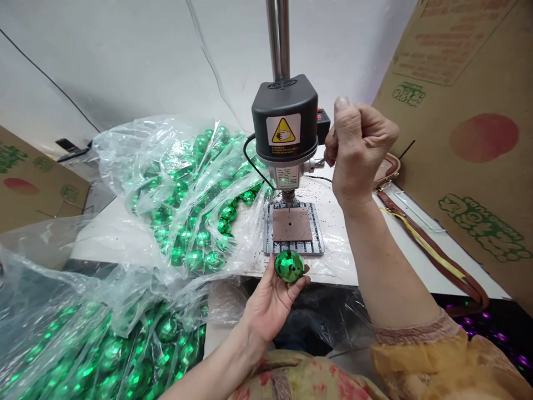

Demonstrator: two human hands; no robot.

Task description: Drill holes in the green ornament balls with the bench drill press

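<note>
My left hand (pixel 272 303), palm up, holds a shiny green faceted ball (pixel 289 265) between thumb and fingers, just in front of the drill press base (pixel 318 236). A dark spot shows on the ball's surface. To the right of the black drill press head (pixel 285 119), my right hand (pixel 360 147) is closed in a fist around the press's feed handle (pixel 317 164), whose grip is mostly hidden by the fingers. On the base lies a brown square pad (pixel 291 222) with a small hole, below the chuck (pixel 288 195).
Clear plastic bags of green balls lie on the table's left (pixel 183 194) and at lower left (pixel 112 355). Cardboard boxes stand left (pixel 37 178) and right (pixel 470 111). A brown strap (pixel 433 253) runs along the right edge. Dark shavings litter the table around the press.
</note>
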